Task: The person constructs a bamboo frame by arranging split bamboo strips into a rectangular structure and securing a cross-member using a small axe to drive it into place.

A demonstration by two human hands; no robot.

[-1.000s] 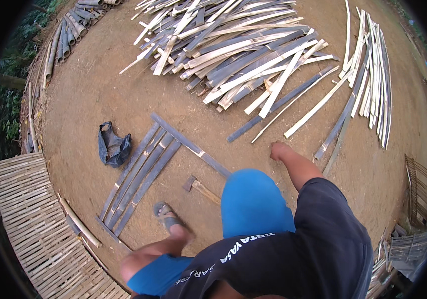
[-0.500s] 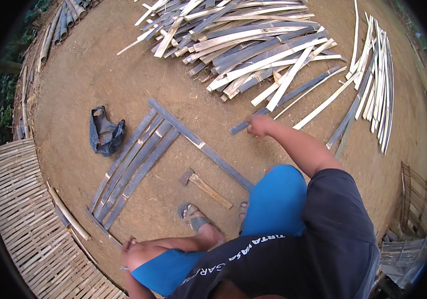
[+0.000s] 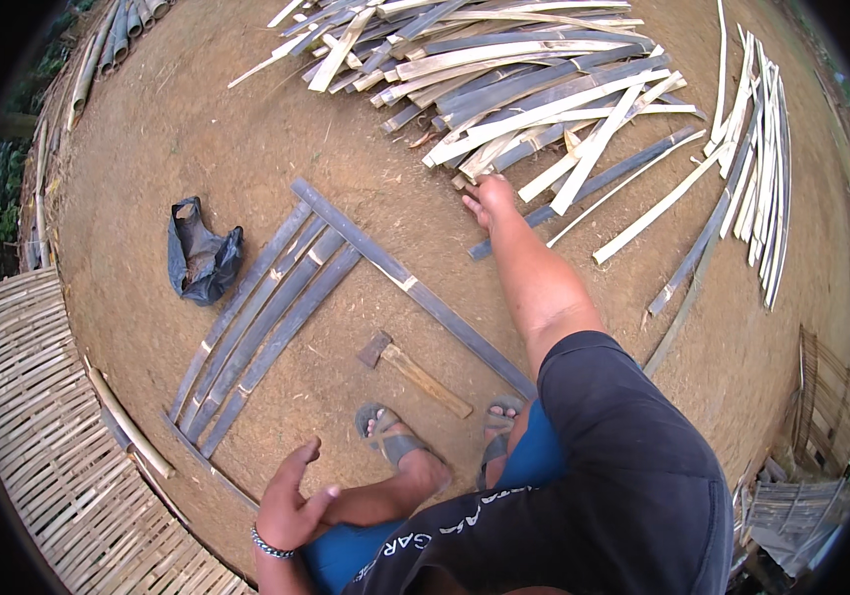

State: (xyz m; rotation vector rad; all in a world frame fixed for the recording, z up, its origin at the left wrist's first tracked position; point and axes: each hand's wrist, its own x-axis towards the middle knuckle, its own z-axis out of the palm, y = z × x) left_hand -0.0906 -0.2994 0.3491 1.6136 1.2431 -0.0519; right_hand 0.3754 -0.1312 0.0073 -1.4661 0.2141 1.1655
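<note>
My right arm stretches out to the pile of split bamboo strips (image 3: 544,79), with my right hand (image 3: 490,202) at the strips' near ends. Its fingers are apart with nothing seen in them; whether they touch a strip I cannot tell. Just beside that hand lies one dark bamboo strip (image 3: 594,185). At lower left my left hand (image 3: 291,504), a bracelet on its wrist, is empty, with fingers and thumb spread above the ground. Between the two hands, several dark bamboo slats (image 3: 271,312) lie side by side, a long strip (image 3: 415,288) crossing their far ends and a thin strip (image 3: 212,463) their near ends.
A hatchet (image 3: 415,374) with a wooden handle lies in front of my sandaled feet. Beyond the slats sits a black plastic bag (image 3: 202,256). A woven bamboo panel (image 3: 33,387) fills the left edge. Another bundle of pale strips (image 3: 757,178) lies at the right.
My right hand has left the dark strip on the ground and moved forward to the pile. My left hand has risen off my knee with its fingers spread.
</note>
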